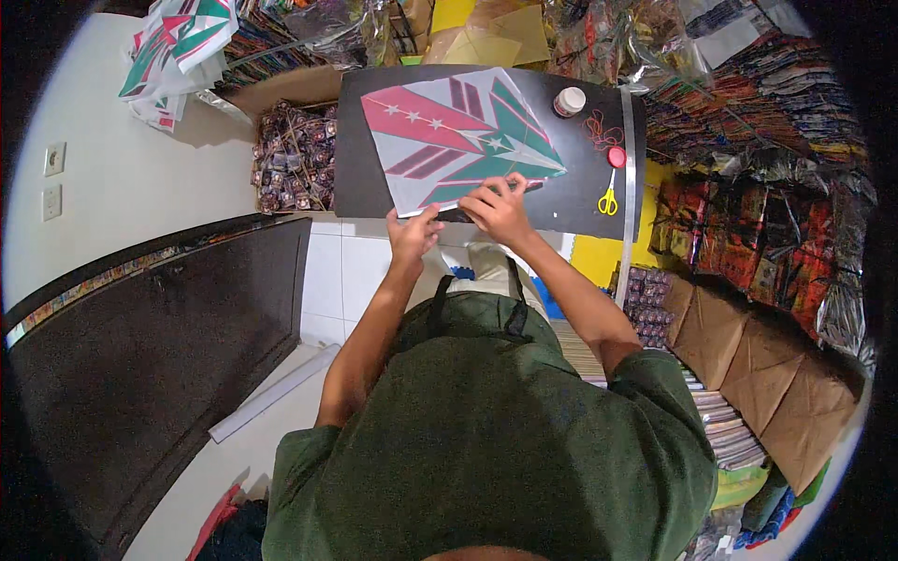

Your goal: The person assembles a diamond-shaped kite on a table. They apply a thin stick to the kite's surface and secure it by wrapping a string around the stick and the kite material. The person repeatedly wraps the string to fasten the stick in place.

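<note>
A paper kite in red, green and white, with white stars along its middle, lies flat on a black board. My left hand pinches its lower left edge between thumb and fingers. Along the same near edge, my right hand is bent over the paper, its fingertips pressed together on the rim; whatever lies under them is hidden. To the right of the kite are a white-lidded jar, a tangle of reddish thread, a round red item and yellow-handled scissors.
A long metal strip runs down the board's right side. Left of the board stands a cardboard box of small dark packets. Stacked packages crowd the right. Another kite hangs at the far left; a white tube lies on the floor.
</note>
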`<state>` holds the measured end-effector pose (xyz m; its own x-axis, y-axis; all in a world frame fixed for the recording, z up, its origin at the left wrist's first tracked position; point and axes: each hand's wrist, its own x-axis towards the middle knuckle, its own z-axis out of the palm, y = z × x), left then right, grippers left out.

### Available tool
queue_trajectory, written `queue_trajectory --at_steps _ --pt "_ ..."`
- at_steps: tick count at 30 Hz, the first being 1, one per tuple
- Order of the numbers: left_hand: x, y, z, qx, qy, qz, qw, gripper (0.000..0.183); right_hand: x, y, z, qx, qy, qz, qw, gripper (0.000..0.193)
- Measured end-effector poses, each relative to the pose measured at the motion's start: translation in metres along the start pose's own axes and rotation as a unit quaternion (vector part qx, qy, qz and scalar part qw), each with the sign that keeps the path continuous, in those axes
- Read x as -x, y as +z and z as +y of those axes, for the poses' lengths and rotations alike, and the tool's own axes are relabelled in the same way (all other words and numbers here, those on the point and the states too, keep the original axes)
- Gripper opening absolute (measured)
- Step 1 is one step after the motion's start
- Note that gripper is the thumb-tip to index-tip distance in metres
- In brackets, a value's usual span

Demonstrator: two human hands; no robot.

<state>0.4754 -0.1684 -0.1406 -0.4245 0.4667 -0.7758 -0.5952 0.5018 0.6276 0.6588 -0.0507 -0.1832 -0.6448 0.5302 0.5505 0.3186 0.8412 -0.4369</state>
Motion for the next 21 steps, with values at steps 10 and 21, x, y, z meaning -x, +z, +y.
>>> queue_trajectory --at_steps 10,21 --pt "0.009 0.001 0.007 -0.009 -0.031 -0.048 0.998 0.091 -0.001 -0.002 -0.009 -0.011 0.000 -0.013 1.000 0.022" --pt "0.010 -0.009 0.011 -0.039 -0.012 -0.026 0.999 0.089 -0.001 -0.006 -0.009 -0.014 0.012 0.020 1.000 0.019"
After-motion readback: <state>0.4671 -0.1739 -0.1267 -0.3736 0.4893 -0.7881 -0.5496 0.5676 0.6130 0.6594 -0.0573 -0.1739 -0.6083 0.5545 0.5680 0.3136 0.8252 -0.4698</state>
